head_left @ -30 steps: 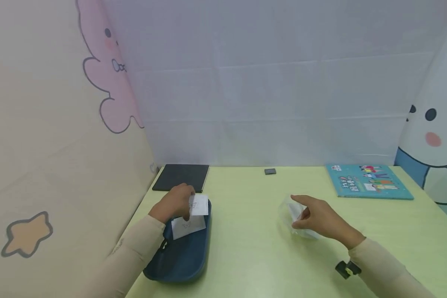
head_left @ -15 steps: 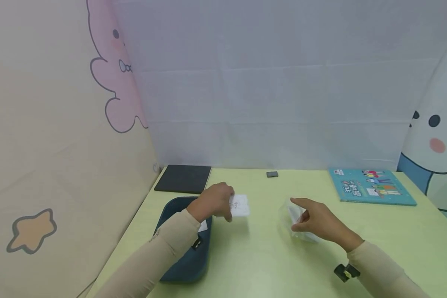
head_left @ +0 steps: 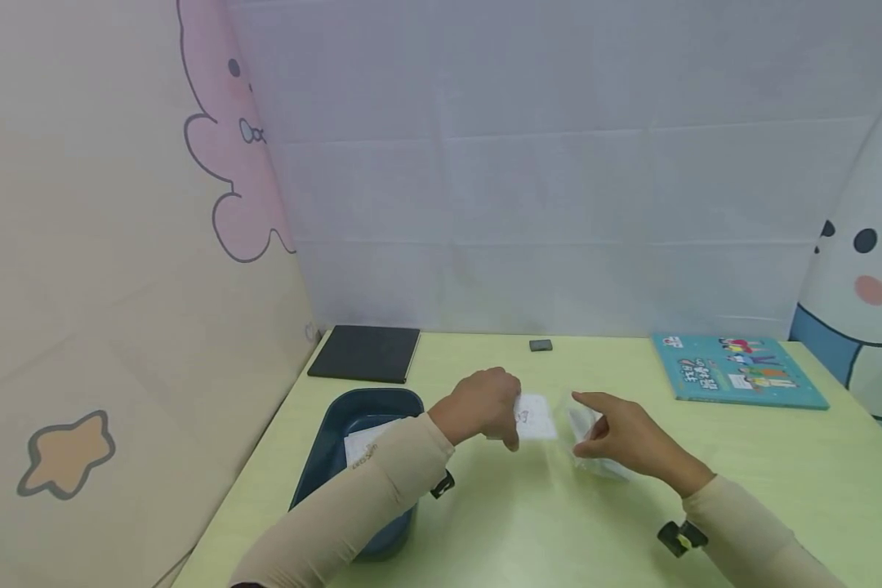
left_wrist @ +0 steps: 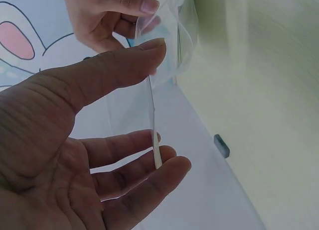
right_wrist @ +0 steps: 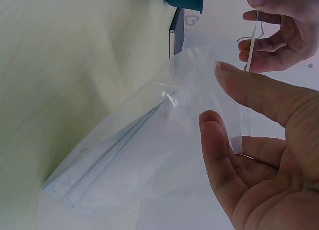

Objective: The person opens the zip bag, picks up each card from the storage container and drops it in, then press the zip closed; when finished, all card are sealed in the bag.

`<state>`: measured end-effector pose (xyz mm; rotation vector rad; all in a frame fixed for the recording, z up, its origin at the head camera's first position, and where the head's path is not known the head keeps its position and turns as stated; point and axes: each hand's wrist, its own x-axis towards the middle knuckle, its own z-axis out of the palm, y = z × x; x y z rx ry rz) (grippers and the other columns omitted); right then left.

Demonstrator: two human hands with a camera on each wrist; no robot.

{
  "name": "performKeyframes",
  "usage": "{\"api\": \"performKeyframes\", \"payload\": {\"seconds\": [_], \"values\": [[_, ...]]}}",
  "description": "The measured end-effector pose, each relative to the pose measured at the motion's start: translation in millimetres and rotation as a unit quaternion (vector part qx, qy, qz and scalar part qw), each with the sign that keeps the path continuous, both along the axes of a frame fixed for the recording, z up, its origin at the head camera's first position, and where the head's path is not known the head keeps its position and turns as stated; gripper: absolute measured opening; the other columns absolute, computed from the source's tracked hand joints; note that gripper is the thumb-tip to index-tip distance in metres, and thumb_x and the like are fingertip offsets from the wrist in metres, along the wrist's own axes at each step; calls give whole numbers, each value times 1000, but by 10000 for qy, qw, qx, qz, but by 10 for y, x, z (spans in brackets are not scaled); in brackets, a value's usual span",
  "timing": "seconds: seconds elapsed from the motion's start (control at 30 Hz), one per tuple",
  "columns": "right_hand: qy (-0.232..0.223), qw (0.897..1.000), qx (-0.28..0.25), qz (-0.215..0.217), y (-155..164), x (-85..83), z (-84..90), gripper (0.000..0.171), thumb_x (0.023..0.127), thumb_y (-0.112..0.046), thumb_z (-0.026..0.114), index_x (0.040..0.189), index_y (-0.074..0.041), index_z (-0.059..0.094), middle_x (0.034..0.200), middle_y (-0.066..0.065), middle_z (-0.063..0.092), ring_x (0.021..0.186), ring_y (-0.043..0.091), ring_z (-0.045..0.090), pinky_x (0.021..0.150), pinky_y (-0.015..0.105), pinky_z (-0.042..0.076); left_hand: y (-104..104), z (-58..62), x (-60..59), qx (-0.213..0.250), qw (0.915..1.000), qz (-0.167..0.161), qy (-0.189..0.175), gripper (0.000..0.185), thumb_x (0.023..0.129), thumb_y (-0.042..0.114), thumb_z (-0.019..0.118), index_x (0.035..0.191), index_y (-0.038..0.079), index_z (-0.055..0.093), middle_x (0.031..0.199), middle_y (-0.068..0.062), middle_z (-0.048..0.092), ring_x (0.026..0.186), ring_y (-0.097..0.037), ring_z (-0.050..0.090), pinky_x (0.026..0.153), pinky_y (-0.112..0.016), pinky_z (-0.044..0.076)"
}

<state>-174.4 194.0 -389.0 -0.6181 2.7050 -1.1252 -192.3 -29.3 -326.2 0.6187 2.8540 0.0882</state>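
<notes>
My left hand [head_left: 478, 404] pinches a thin flat white packet [head_left: 538, 418] with dark markings between thumb and fingers; the left wrist view shows it edge-on. Just right of it, my right hand [head_left: 635, 439] holds a clear plastic bag [right_wrist: 197, 73] near its mouth. Inside the bag stand several flat white pieces [right_wrist: 109, 170] with blue edges, seen in the right wrist view. The packet is close to the bag's mouth, outside it. Under my left forearm lies a dark blue tray [head_left: 382, 395], partly hidden, with white packets [head_left: 360, 443] in it.
A black notebook [head_left: 363, 354] lies at the back left of the pale yellow table [head_left: 500, 531]. Near the back edge is a small grey block [head_left: 540, 345]. A blue illustrated book [head_left: 738, 371] lies at the back right. White and cartoon-printed cloth surrounds the table.
My left hand has carried the white packet from over the tray rightward to beside the plastic bag. My right hand has kept nearly the same place and grip.
</notes>
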Motion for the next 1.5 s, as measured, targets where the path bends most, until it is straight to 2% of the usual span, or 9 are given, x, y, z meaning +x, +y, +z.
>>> {"api": "performKeyframes", "payload": {"seconds": [0.33, 0.57, 0.8, 0.83, 0.93, 1.03, 1.17, 1.37, 1.5], "values": [[132, 9996, -96, 208, -1, 1, 1, 80, 69, -28, 77, 135, -4, 38, 76, -4, 59, 67, 9, 57, 59, 27, 46, 283, -22, 50, -439, 9988, 207, -109, 38, 53, 35, 86, 76, 18, 61, 74, 5, 48, 62, -13, 48, 49, -29, 41], [118, 9996, -144, 224, -26, 4, 4, 80, 69, -28, 77, 136, -6, 38, 76, -5, 59, 67, 10, 57, 59, 27, 46, 374, -71, 65, -560, 9984, 120, -30, 37, 52, 34, 86, 77, 19, 64, 74, 5, 50, 62, -13, 48, 49, -29, 42], [151, 9990, -245, 349, -57, 40, 3, 79, 70, -28, 77, 134, -3, 39, 76, -5, 59, 67, 9, 57, 58, 26, 46, 423, -109, 80, -689, 9973, 250, -91, 34, 54, 34, 86, 76, 18, 66, 71, 6, 52, 60, -13, 49, 51, -30, 44], [167, 9989, -265, 362, -63, 43, 4, 79, 70, -29, 77, 134, -3, 39, 76, -5, 60, 67, 9, 57, 58, 26, 46, 433, -121, 81, -653, 9975, 259, -118, 33, 54, 34, 86, 75, 18, 66, 70, 6, 53, 59, -12, 49, 51, -29, 44], [217, 9986, -285, 397, -76, 45, 11, 79, 71, -30, 76, 134, -3, 39, 77, -5, 60, 67, 9, 58, 59, 26, 47, 470, -167, 78, -367, 9987, 316, -124, 44, 53, 35, 87, 85, 16, 64, 71, 6, 54, 60, -11, 51, 52, -28, 44], [239, 9987, -295, 328, -78, 37, 12, 78, 70, -30, 76, 134, -3, 39, 78, -4, 60, 67, 9, 58, 59, 26, 46, 483, -220, 73, -154, 9995, 256, -51, 53, 52, 38, 86, 93, 14, 63, 82, 3, 52, 67, -12, 51, 54, -27, 44], [179, 9994, -263, 120, -57, 29, -3, 79, 69, -29, 77, 134, -4, 40, 79, -3, 61, 68, 9, 58, 59, 26, 46, 413, -273, 80, -227, 9997, 28, 71, 49, 55, 47, 82, 92, 21, 63, 95, 3, 45, 78, -14, 46, 54, -29, 42], [166, 9997, -182, -29, -10, 20, -1, 80, 68, -30, 78, 134, -4, 40, 76, -4, 60, 69, 10, 57, 58, 26, 46, 258, -255, 97, -41, 9991, -273, 325, 57, 63, 46, 77, 114, 27, 58, 110, 6, 45, 81, -9, 46, 50, -27, 40], [175, 9995, -241, -34, -9, 15, 0, 80, 68, -30, 78, 134, -5, 41, 78, -3, 60, 68, 10, 57, 58, 26, 46, 250, -251, 90, 177, 9991, -227, 310, 56, 63, 45, 78, 112, 26, 59, 106, 8, 47, 74, -6, 47, 51, -27, 41]]}}
